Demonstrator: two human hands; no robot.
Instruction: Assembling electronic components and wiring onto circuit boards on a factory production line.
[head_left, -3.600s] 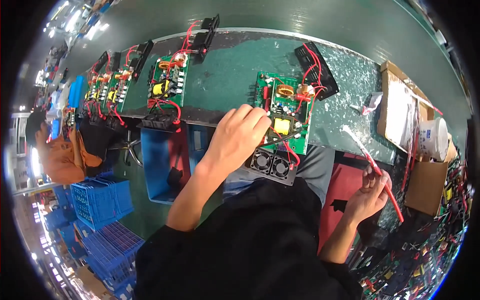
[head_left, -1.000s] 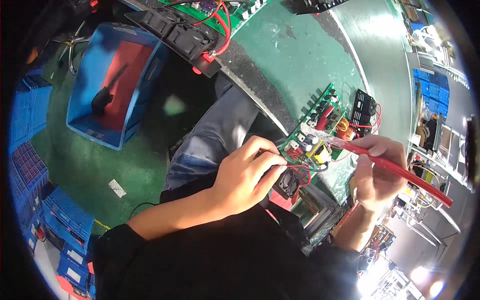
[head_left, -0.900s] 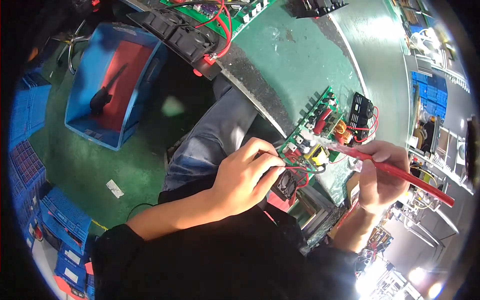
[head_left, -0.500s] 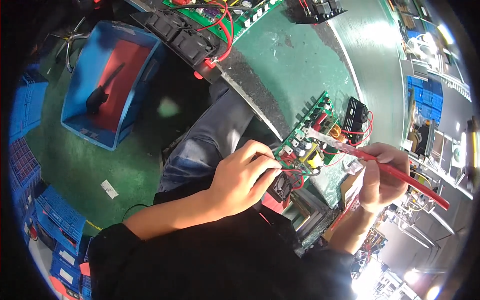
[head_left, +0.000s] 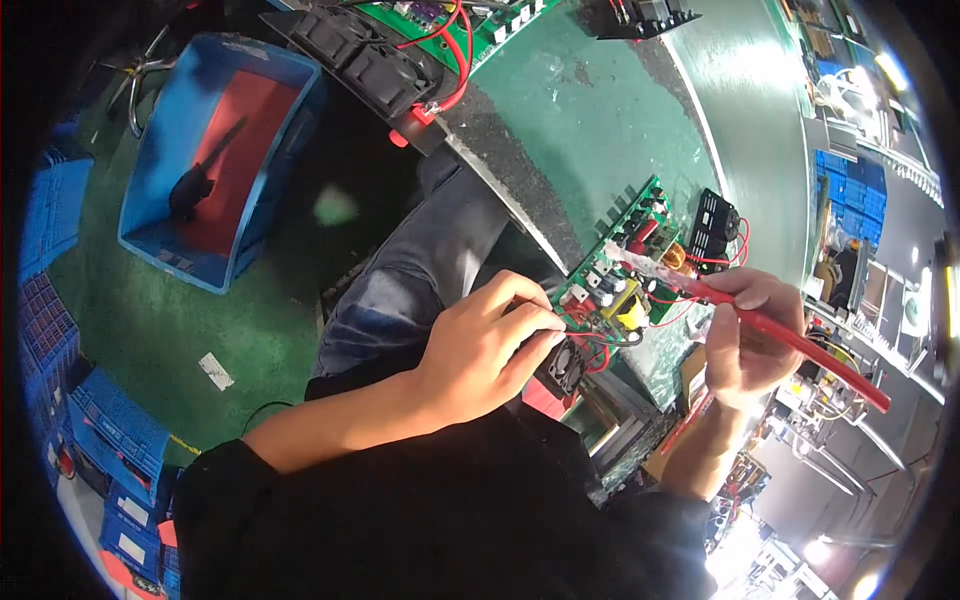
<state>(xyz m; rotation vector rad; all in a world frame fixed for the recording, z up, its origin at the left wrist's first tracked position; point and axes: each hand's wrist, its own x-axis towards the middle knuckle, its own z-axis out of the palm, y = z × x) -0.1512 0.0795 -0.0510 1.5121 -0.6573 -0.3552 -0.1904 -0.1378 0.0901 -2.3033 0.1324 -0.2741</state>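
Note:
A green circuit board (head_left: 607,268) packed with components lies aslant at the bench's near edge. My left hand (head_left: 490,345) is closed at the board's lower left end, thumb and fingertips pinching its corner beside thin red and black wires. In my right hand (head_left: 752,340) is a long red stick (head_left: 835,368), gripped round its middle. Its tip is smeared with a whitish, translucent coating and lies over the components in the board's middle; contact cannot be made out. A small black fan (head_left: 563,366) with red wires sits just below the board.
A black fan panel (head_left: 712,228) with red wires stands beyond the board. At the upper left, a larger board (head_left: 480,30) with twin black fans (head_left: 385,85) overhangs the bench (head_left: 580,120). A blue crate (head_left: 140,185) holding a black tool stands on the floor at left.
My right hand and the red stick have shifted slightly left and up. The stick's tip stays over the board's middle. My left hand keeps its place at the board's corner.

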